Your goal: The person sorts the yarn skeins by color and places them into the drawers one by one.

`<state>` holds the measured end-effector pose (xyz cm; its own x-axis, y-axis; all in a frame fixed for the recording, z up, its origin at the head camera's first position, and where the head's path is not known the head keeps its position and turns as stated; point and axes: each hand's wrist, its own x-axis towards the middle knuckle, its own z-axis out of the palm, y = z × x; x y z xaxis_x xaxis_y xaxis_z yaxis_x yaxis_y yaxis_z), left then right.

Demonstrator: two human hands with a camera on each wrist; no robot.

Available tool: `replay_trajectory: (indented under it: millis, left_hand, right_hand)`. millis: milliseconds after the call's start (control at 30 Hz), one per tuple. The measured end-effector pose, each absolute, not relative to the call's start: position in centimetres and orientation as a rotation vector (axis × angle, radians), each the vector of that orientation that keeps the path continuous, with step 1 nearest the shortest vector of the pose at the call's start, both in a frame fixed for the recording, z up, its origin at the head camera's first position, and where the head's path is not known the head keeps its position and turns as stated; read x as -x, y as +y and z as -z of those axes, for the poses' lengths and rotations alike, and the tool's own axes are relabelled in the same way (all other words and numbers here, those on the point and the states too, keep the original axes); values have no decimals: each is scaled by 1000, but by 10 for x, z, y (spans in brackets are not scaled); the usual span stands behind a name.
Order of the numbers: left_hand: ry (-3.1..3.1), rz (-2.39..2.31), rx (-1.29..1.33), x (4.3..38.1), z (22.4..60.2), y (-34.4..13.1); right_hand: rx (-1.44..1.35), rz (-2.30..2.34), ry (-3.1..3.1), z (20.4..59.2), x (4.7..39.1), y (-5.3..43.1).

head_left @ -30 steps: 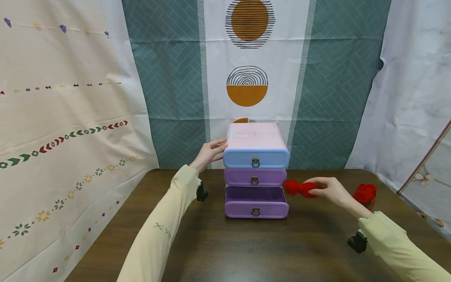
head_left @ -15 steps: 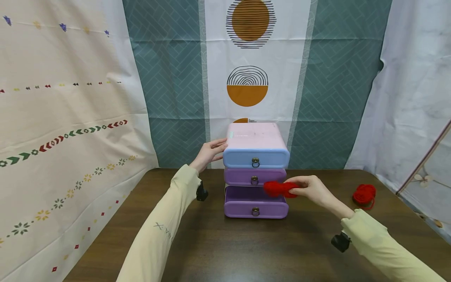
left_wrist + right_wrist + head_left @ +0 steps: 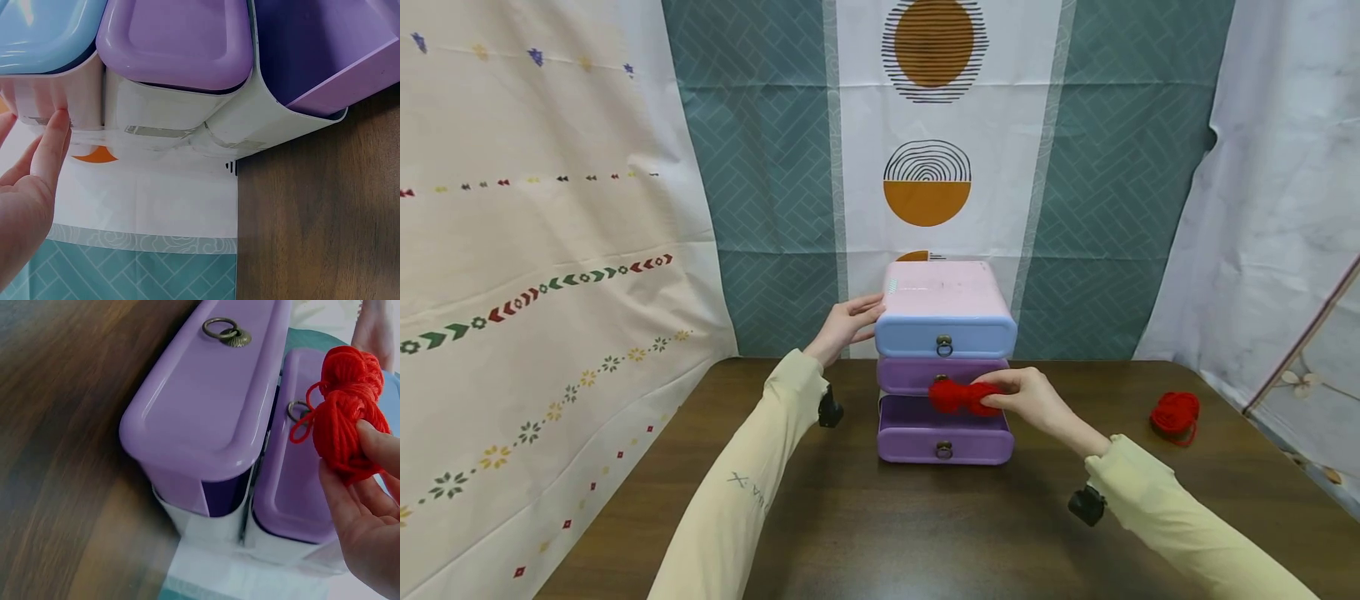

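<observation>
My right hand [image 3: 1028,402] pinches a red skein of yarn [image 3: 955,396], tied in at its middle, above the pulled-out bottom drawer [image 3: 945,447]. In the right wrist view the yarn [image 3: 350,419] has a loose loop at its side, and thumb and fingers grip its lower end. My left hand [image 3: 842,327] rests against the left side of the small chest of drawers [image 3: 943,287]. The left wrist view shows straight fingers [image 3: 53,147] touching the pink wall beneath the blue top drawer [image 3: 47,34]. The purple middle drawer [image 3: 895,377] is closed.
A second red skein of yarn [image 3: 1176,417] lies on the brown table [image 3: 895,533] at the right. Behind the chest hangs a green and white curtain [image 3: 760,183]. Cloths cover the left and right sides. Each drawer front carries a ring pull [image 3: 943,450].
My right hand has carried the red yarn leftward from beside the chest to over the open bottom drawer. My left hand has stayed at the chest's side.
</observation>
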<state>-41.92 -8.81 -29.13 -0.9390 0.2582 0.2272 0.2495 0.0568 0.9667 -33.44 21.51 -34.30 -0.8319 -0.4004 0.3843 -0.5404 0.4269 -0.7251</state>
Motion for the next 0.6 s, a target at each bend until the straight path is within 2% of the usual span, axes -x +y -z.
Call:
replay_trajectory:
  millis: [600]
  left_hand:
    - [2294,-2089,-506,424,292,-86]
  right_hand:
    - [-920,-1232,-2505,350,347,175]
